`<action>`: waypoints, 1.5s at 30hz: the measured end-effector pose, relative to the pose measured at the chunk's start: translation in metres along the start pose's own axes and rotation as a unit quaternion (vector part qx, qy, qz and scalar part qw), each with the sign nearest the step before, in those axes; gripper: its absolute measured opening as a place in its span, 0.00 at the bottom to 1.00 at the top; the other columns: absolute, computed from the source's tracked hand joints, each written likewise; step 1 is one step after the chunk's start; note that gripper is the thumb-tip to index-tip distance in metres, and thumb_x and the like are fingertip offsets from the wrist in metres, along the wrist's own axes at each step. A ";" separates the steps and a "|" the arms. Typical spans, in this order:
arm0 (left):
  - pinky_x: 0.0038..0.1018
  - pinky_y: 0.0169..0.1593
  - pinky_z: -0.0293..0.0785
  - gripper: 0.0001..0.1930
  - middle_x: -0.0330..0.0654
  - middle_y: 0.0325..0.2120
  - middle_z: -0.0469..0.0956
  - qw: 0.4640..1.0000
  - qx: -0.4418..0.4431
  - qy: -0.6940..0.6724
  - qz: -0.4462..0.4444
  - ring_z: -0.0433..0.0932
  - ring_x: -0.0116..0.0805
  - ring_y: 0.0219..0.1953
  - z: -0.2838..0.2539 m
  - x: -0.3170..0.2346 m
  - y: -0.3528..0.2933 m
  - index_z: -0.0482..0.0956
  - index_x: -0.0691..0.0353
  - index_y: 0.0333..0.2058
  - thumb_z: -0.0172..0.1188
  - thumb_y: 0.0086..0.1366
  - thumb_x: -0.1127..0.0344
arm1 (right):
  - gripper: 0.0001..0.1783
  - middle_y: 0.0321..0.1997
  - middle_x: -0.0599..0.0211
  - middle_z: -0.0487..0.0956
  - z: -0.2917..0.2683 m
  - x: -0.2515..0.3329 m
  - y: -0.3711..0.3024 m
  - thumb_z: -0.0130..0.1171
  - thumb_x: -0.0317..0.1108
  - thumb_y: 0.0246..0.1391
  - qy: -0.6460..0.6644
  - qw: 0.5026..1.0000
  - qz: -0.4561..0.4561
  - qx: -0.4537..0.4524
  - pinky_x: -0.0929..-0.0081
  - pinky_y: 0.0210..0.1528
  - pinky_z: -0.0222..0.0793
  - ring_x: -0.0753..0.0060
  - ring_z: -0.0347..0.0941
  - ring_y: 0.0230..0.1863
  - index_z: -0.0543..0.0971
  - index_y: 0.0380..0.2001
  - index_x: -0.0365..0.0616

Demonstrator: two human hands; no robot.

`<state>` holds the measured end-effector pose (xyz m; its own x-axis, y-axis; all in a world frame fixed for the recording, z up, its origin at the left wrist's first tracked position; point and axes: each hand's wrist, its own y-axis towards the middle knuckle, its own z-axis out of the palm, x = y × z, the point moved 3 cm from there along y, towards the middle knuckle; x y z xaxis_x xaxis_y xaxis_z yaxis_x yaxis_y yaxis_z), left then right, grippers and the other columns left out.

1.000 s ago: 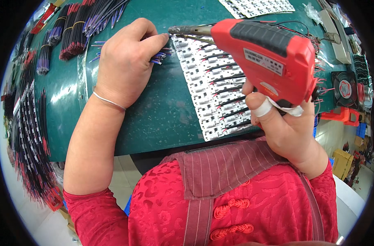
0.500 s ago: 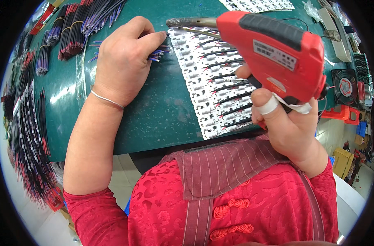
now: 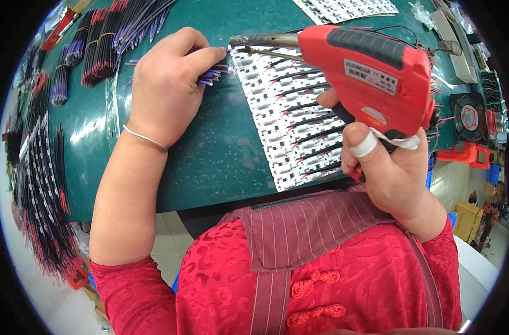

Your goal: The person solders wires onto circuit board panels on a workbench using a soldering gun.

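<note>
The left hand (image 3: 170, 78) is closed, thumb and forefinger pinched at the upper left corner of a white board (image 3: 260, 106), the other fingers curled round a few purple-ended wires (image 3: 213, 74) that poke out on both sides. What the pinch itself holds is too small to tell. The right hand (image 3: 385, 173) is wrapped round the grip of a red soldering gun (image 3: 371, 84), white tape (image 3: 364, 146) on its thumb. The gun's tip points left and ends at that same corner, just beside the left fingertips — whether it touches the board cannot be told. The board lies flat on the green worktop (image 3: 209, 162), a row of black leads (image 3: 316, 134) running across it and under the gun. More boards (image 3: 355, 8) lie at the far edge, wire bundles (image 3: 101, 56) at the far left, and a fan (image 3: 470, 117) stands at the right.
</note>
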<state>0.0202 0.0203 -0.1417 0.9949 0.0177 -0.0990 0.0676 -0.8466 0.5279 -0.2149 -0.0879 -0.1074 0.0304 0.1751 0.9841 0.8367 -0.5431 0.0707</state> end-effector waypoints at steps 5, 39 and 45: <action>0.33 0.35 0.76 0.15 0.39 0.29 0.78 0.999 -0.016 -0.034 -0.019 0.79 0.42 0.32 0.000 0.003 0.000 0.84 0.57 0.32 0.61 0.45 0.81 | 0.16 0.50 0.52 0.78 -0.002 -0.004 -0.002 0.55 0.32 0.64 -0.015 1.000 -0.008 0.007 0.86 0.23 0.66 0.85 0.70 0.22 0.72 0.52 0.34; 0.31 0.37 0.75 0.19 0.41 0.31 0.77 1.000 0.002 -0.005 0.027 0.79 0.40 0.34 -0.002 -0.002 -0.001 0.83 0.61 0.37 0.60 0.44 0.84 | 0.17 0.49 0.56 0.80 0.000 0.002 -0.005 0.59 0.26 0.60 0.020 0.999 -0.017 -0.019 0.79 0.37 0.70 0.79 0.74 0.36 0.73 0.52 0.34; 0.31 0.37 0.75 0.19 0.41 0.31 0.77 1.000 0.008 0.001 0.029 0.79 0.40 0.34 -0.005 -0.004 -0.001 0.83 0.61 0.37 0.60 0.44 0.84 | 0.20 0.48 0.61 0.82 -0.002 0.003 -0.011 0.62 0.22 0.57 0.070 0.997 0.016 -0.028 0.80 0.41 0.73 0.79 0.77 0.39 0.74 0.53 0.34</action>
<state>0.0166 0.0240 -0.1379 0.9972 -0.0317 -0.0674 0.0079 -0.8550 0.5186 -0.2255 -0.0829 -0.1052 -0.0225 0.0429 0.9988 0.8042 -0.5928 0.0436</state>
